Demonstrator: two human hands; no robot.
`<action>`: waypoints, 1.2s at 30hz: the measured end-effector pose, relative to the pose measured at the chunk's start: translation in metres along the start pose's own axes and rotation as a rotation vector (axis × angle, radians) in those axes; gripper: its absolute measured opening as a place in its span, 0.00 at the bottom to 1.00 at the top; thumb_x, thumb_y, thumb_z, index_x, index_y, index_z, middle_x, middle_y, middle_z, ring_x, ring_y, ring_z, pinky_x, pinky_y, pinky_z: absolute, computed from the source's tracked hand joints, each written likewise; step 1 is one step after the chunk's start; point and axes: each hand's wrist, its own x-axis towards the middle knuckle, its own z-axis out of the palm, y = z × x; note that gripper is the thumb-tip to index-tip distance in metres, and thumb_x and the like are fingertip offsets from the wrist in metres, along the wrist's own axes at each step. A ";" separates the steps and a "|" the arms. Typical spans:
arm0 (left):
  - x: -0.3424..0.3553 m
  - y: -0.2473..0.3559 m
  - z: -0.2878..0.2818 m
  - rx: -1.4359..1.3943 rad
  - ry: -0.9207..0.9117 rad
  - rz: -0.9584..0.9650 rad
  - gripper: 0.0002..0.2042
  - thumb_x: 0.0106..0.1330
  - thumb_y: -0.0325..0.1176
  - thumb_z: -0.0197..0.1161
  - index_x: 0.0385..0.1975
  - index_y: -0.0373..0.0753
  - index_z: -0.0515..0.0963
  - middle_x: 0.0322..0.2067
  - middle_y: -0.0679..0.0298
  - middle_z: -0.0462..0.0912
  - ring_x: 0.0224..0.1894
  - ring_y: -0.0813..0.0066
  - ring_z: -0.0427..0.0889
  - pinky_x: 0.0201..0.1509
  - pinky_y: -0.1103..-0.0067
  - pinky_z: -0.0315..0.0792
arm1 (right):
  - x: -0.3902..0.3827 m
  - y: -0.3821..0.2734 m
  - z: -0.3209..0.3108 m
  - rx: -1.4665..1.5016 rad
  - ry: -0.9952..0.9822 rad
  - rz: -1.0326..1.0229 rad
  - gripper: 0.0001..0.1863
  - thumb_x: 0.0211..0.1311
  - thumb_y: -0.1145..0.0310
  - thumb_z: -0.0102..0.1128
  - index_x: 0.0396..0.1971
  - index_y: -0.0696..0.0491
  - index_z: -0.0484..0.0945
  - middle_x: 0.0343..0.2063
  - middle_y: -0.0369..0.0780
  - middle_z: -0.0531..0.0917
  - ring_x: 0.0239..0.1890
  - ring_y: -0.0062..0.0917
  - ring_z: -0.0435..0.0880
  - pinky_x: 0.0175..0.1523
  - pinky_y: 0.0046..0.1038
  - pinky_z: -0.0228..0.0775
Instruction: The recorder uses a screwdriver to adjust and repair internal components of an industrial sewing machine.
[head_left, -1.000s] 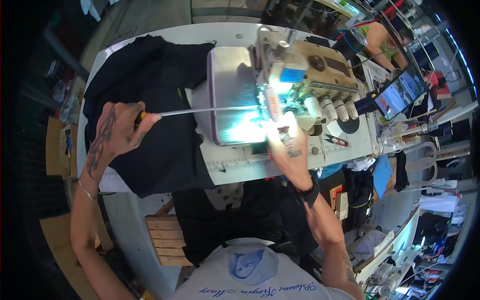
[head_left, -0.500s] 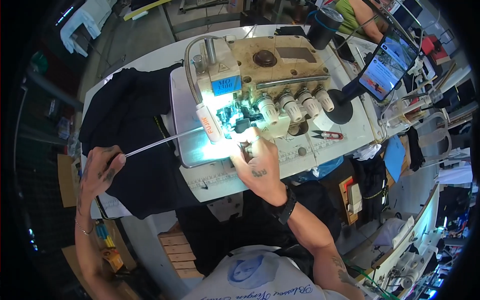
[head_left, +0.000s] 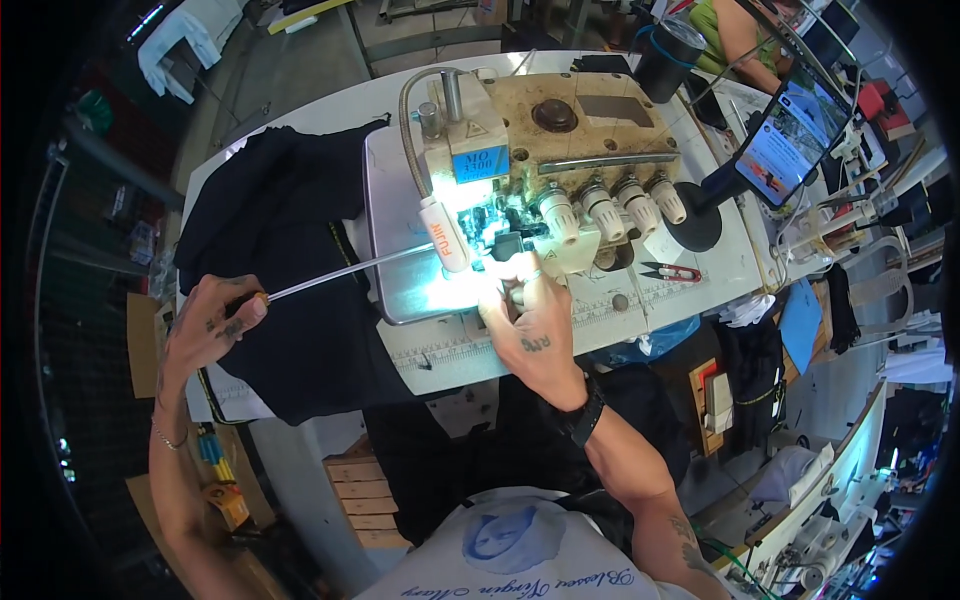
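My left hand (head_left: 212,322) is wrapped round the handle of a long-shafted screwdriver (head_left: 350,271). Its metal shaft slants up to the right, and its tip is lost behind the lamp head and in the glare. At the front of a beige overlock sewing machine (head_left: 600,140), my right hand (head_left: 535,325) has its fingers bent and pinched by the needle area. What those fingers hold, if anything, is hidden. A white lamp (head_left: 443,235) on a bendy metal neck shines brightly there. Black cloth (head_left: 290,230) lies under the screwdriver, left of the machine's metal plate (head_left: 400,292).
Red-handled thread snips (head_left: 671,272) and a small round disc (head_left: 620,302) lie right of my right hand. A phone (head_left: 790,135) stands on a round-based holder, near a dark tumbler (head_left: 668,60). Another person's arm (head_left: 745,45) shows at the far right.
The whole view has shifted, so the machine and table sit slightly further right. The screwdriver's handle end now shows beyond my left fingers. My right hand stays at the needle area.
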 end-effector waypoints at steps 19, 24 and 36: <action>-0.005 -0.009 0.007 -0.013 0.054 0.065 0.34 0.72 0.62 0.53 0.15 0.35 0.75 0.10 0.69 0.64 0.13 0.80 0.61 0.20 0.76 0.52 | 0.005 -0.002 0.003 0.033 -0.014 0.190 0.06 0.61 0.78 0.60 0.30 0.59 0.71 0.17 0.37 0.75 0.20 0.15 0.71 0.27 0.24 0.65; -0.001 -0.019 0.010 0.033 0.053 0.088 0.36 0.73 0.63 0.51 0.12 0.36 0.72 0.09 0.69 0.61 0.13 0.78 0.57 0.21 0.74 0.49 | 0.005 0.000 0.002 0.096 -0.036 0.230 0.06 0.61 0.77 0.61 0.30 0.59 0.71 0.18 0.35 0.76 0.22 0.13 0.70 0.28 0.23 0.65; -0.011 0.001 0.012 0.277 0.293 0.116 0.28 0.71 0.54 0.62 0.21 0.31 0.81 0.12 0.61 0.68 0.20 0.71 0.61 0.26 0.72 0.59 | 0.008 0.001 0.002 0.059 -0.045 0.199 0.06 0.61 0.77 0.59 0.29 0.58 0.70 0.18 0.34 0.73 0.22 0.12 0.68 0.28 0.22 0.63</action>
